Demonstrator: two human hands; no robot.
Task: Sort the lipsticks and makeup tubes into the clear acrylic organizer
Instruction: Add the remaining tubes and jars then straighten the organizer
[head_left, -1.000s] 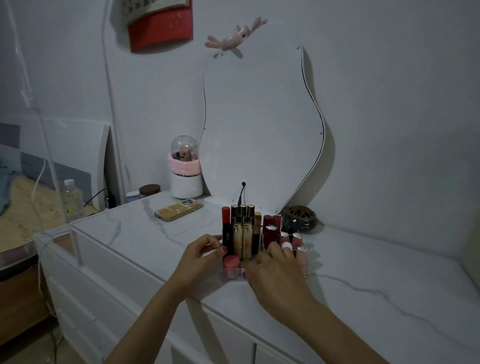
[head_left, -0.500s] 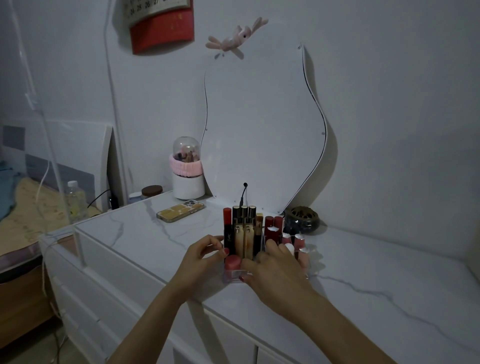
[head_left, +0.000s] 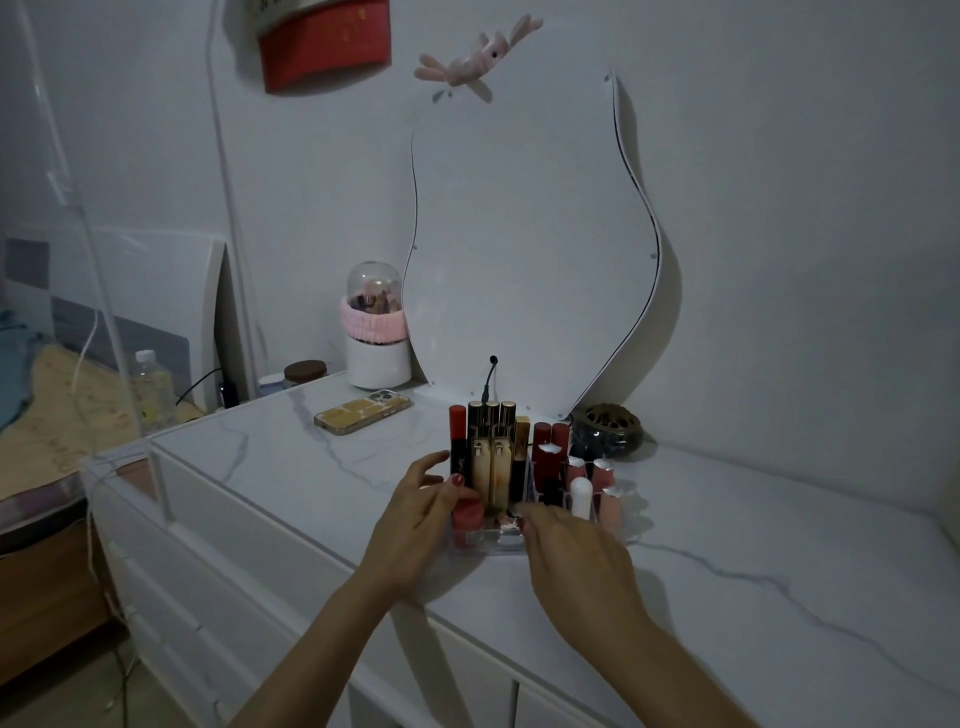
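The clear acrylic organizer (head_left: 485, 544) stands on the white marble dresser top. It holds a red-capped tube (head_left: 457, 439), gold tubes (head_left: 491, 460), dark red lipsticks (head_left: 549, 451), a white tube (head_left: 581, 497), pale pink tubes (head_left: 605, 475) and a short pink jar (head_left: 467, 513) at the front left. My left hand (head_left: 415, 525) grips the organizer's left side, its thumb lying against the black tube. My right hand (head_left: 571, 553) rests palm down at the organizer's front right. Its fingertips touch the front compartment and nothing shows in it.
A phone (head_left: 362, 413) lies behind and to the left. A white brush holder with a dome (head_left: 375, 340) and a wavy mirror (head_left: 524, 249) stand at the back. A dark round bowl (head_left: 609, 428) sits behind the organizer. The dresser edge (head_left: 291, 525) runs close to my left arm.
My right hand has drawn back toward me from the right-hand compartments, so the white tube now stands uncovered. My left hand has stayed at the organizer's left side.
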